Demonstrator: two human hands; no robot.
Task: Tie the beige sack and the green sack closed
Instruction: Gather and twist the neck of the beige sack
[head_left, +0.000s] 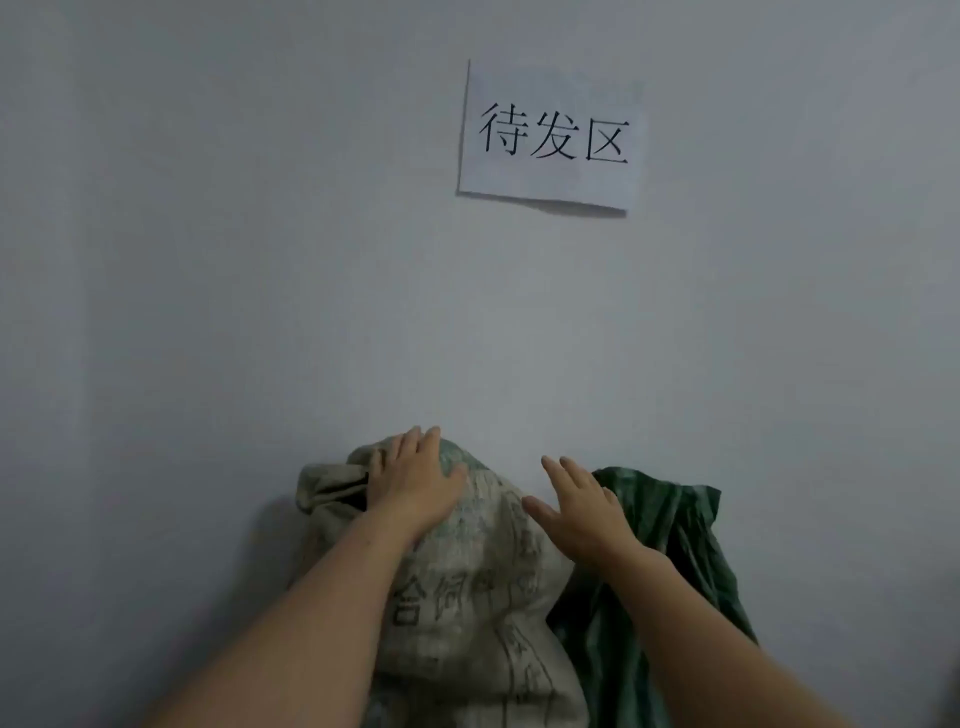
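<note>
Where 2 sacks stand against a pale wall (208, 260), the beige sack (467, 597), printed with dark characters, is at left and touches the green sack (670, 530) at right. The left hand (415, 478) rests flat on the beige sack's top, fingers straight and close together, beside its bunched neck (327, 483). The right hand (582, 512) is extended between the 2 sacks, fingers straight and slightly apart; whether it touches either cannot be told. Above, a paper sign (550, 135) bears 3 characters.
</note>
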